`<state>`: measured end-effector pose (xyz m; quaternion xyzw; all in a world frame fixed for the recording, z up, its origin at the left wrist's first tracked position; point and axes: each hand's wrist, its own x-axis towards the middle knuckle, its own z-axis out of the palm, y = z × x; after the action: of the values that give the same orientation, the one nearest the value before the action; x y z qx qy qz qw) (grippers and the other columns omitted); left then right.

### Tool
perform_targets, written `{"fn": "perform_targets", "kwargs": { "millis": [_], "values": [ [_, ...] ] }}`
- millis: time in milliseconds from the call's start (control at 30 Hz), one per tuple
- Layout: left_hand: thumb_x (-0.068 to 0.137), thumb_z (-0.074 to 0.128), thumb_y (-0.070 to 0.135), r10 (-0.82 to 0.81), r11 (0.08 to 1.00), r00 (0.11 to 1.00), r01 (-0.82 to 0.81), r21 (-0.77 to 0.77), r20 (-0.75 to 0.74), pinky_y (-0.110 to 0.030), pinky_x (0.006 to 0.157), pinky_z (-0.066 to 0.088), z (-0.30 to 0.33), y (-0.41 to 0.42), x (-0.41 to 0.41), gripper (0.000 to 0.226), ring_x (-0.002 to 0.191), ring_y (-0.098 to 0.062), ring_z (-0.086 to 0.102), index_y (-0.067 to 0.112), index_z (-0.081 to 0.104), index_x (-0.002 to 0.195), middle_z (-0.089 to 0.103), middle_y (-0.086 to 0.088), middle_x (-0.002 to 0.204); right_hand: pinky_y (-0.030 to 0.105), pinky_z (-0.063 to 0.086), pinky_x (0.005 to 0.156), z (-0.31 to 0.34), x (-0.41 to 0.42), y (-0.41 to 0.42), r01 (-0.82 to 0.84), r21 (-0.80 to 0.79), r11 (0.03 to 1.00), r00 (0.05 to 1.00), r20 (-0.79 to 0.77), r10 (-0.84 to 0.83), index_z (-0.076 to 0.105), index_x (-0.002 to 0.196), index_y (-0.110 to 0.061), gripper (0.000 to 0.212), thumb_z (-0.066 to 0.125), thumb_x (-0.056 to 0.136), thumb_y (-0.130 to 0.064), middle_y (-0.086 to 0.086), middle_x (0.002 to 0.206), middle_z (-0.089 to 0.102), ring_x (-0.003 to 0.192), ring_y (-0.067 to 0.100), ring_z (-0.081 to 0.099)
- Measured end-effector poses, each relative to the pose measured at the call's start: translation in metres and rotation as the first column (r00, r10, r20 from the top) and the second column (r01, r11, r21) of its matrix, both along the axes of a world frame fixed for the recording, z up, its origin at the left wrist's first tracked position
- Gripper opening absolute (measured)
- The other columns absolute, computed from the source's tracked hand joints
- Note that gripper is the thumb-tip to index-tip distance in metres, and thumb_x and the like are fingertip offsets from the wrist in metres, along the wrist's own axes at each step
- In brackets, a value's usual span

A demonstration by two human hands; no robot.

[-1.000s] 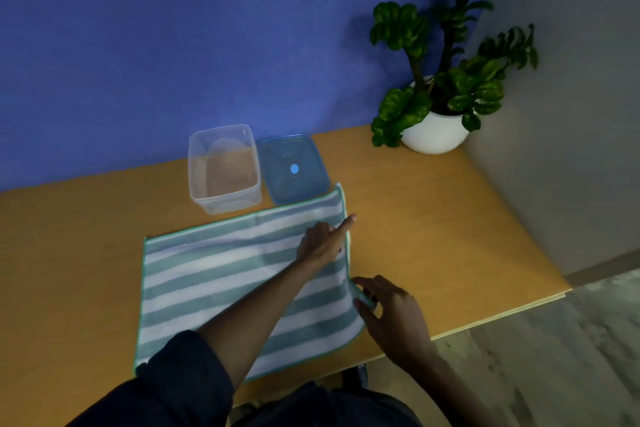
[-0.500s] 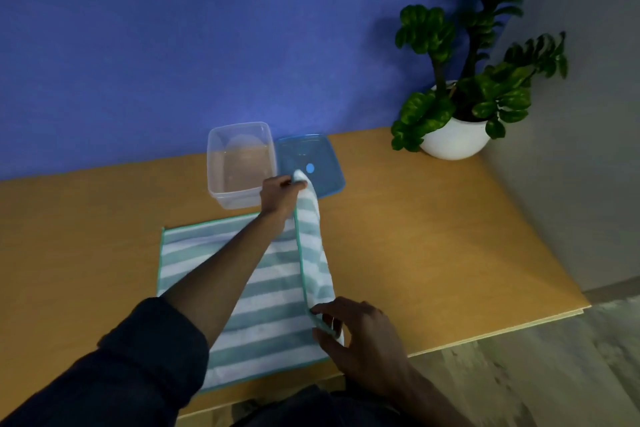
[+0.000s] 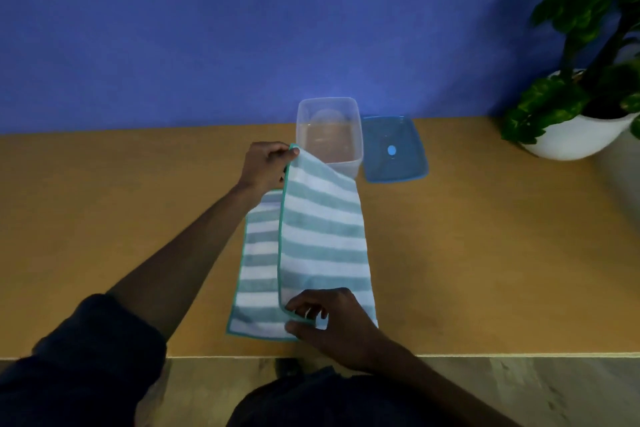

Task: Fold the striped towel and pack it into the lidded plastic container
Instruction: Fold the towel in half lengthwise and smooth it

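Tabletop [image 3: 485,253]: half-folded towel [image 3: 322,236] runs lengthwise toward container [image 3: 329,135].

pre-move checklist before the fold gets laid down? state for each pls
1. Left hand pinches far corner of striped towel: ok.
2. Right hand pinches near corner: ok.
3. Folded-over edge lined up with the towel's left edge: not ok, a strip of the lower layer shows.
4. Container open: ok; the lifted corner overlaps its near wall in this view.
5. Lid off, flat on the table beside container: ok.
6. Container clean inside: cannot tell.
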<state>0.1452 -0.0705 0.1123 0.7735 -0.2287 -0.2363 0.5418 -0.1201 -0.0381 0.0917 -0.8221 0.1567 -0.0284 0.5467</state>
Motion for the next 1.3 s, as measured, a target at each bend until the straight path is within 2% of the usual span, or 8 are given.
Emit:
{"fn": "perform_targets", "kwargs": {
  "millis": [167,400,567,767,1000,1100,1200,1300],
  "values": [
    [0.082,0.067,0.024,-0.083,0.994,0.991,0.075,0.075,0.102,-0.033,0.061,0.039,-0.001,0.029,0.035,0.028,0.067,-0.019,0.046,-0.005,0.067,0.079,0.052,-0.011,0.071,0.011,0.047,0.071,-0.013,0.036,0.032,-0.058,0.015,0.998,0.998,0.026,0.057,0.072,0.106,-0.017,0.028,0.076,0.079,-0.026,-0.002,0.099,0.075,0.08,-0.001,0.064],
    [0.083,0.068,0.021,-0.069,0.972,0.967,0.01,0.234,0.244,-0.019,0.052,0.034,-0.024,0.051,0.063,0.017,0.045,0.006,0.042,0.005,0.071,0.078,0.049,0.012,0.045,0.02,0.051,0.078,-0.05,0.071,0.064,-0.041,0.002,0.999,0.998,-0.037,0.041,0.07,0.109,-0.017,0.033,0.073,0.077,-0.024,0.0,0.102,0.075,0.084,0.003,0.064],
    [0.087,0.063,0.025,-0.08,0.898,0.955,-0.056,0.436,0.287,-0.025,0.075,0.041,-0.063,0.069,0.075,0.022,0.096,-0.022,0.065,0.008,0.074,0.096,0.073,-0.015,0.097,0.031,0.052,0.086,-0.074,0.087,0.084,-0.001,-0.073,0.997,0.991,-0.137,-0.009,0.065,0.115,-0.022,0.037,0.07,0.079,-0.027,0.0,0.109,0.073,0.095,0.017,0.067],
    [0.086,0.061,0.029,0.0,0.856,0.985,-0.088,0.51,0.17,-0.03,0.089,0.046,-0.098,0.076,0.089,0.029,0.11,-0.026,0.062,0.011,0.072,0.107,0.07,-0.015,0.112,0.038,0.049,0.086,-0.087,0.097,0.097,-0.079,-0.186,0.979,0.975,-0.219,0.037,0.061,0.121,-0.02,0.042,0.065,0.079,-0.024,0.003,0.109,0.069,0.099,0.024,0.063],
    [0.077,0.071,0.028,0.085,0.863,0.99,-0.13,0.488,0.112,-0.039,0.084,0.056,-0.115,0.081,0.103,0.025,0.092,-0.026,0.07,0.01,0.075,0.095,0.074,-0.015,0.097,0.033,0.048,0.078,-0.091,0.102,0.099,-0.034,-0.199,0.979,0.97,-0.241,-0.016,0.065,0.111,-0.022,0.036,0.062,0.075,-0.023,0.002,0.098,0.072,0.093,0.024,0.065],
    [0.075,0.074,0.018,0.136,0.9,0.989,-0.149,0.409,0.061,-0.036,0.063,0.061,-0.104,0.069,0.098,0.022,0.062,-0.013,0.069,0.004,0.075,0.091,0.073,-0.015,0.084,0.026,0.05,0.074,-0.07,0.092,0.082,0.122,-0.098,0.988,0.969,-0.203,-0.14,0.071,0.102,-0.023,0.032,0.065,0.071,-0.022,-0.001,0.089,0.074,0.08,0.01,0.067],
    [0.072,0.074,0.007,0.142,0.962,0.982,-0.108,0.251,-0.123,-0.03,0.05,0.058,-0.087,0.045,0.084,0.012,0.041,-0.008,0.06,0.002,0.074,0.082,0.068,-0.009,0.069,0.014,0.046,0.06,-0.041,0.062,0.05,0.331,0.111,0.937,0.937,-0.158,-0.313,0.071,0.082,-0.026,0.021,0.069,0.072,-0.007,-0.005,0.068,0.069,0.062,-0.003,0.062],
    [0.075,0.07,-0.003,0.033,0.997,0.938,-0.008,0.073,-0.345,-0.025,0.045,0.054,-0.06,0.01,0.059,0.014,0.041,-0.013,0.062,0.004,0.065,0.064,0.064,-0.003,0.045,0.024,0.051,0.064,-0.01,0.012,0.01,0.513,0.268,0.816,0.859,-0.15,-0.49,0.074,0.077,-0.016,0.018,0.066,0.071,-0.001,0.007,0.075,0.073,0.071,0.013,0.067]
  ]
}}
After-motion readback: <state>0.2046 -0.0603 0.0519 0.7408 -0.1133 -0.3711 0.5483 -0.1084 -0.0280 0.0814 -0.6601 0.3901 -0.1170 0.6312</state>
